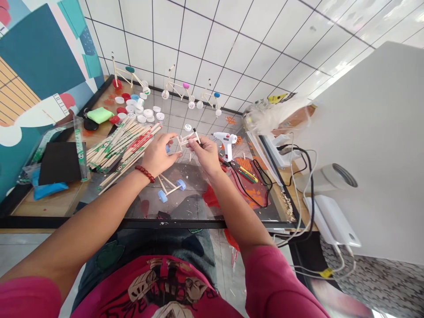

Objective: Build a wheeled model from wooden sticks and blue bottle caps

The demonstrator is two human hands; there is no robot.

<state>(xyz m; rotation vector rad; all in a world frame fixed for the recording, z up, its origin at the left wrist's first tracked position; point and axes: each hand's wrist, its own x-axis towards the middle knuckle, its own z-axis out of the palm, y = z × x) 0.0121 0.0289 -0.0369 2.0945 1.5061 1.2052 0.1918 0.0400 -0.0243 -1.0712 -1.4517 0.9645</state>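
Both hands hold a small frame of pale wooden sticks [183, 140] above the table. My left hand [157, 152] pinches its left end between thumb and fingers. My right hand [205, 153] grips the right end, by a short stick with a black tip [196, 136]. Below the hands lies another stick assembly [172, 191]; a light blue bottle cap [181, 184] sits at each end of its crossbar. More blue shows at my left fingertips, but I cannot tell what it joins. A white cap [188, 127] lies just beyond the hands.
A white glue gun [228, 143] stands right of my right hand, near a yellow-green utility knife [248, 174] and a black cable. Wrapped chopsticks [122, 145] and loose bottle caps [144, 114] are at the left. Several stick models with cap wheels [179, 90] line the tiled wall.
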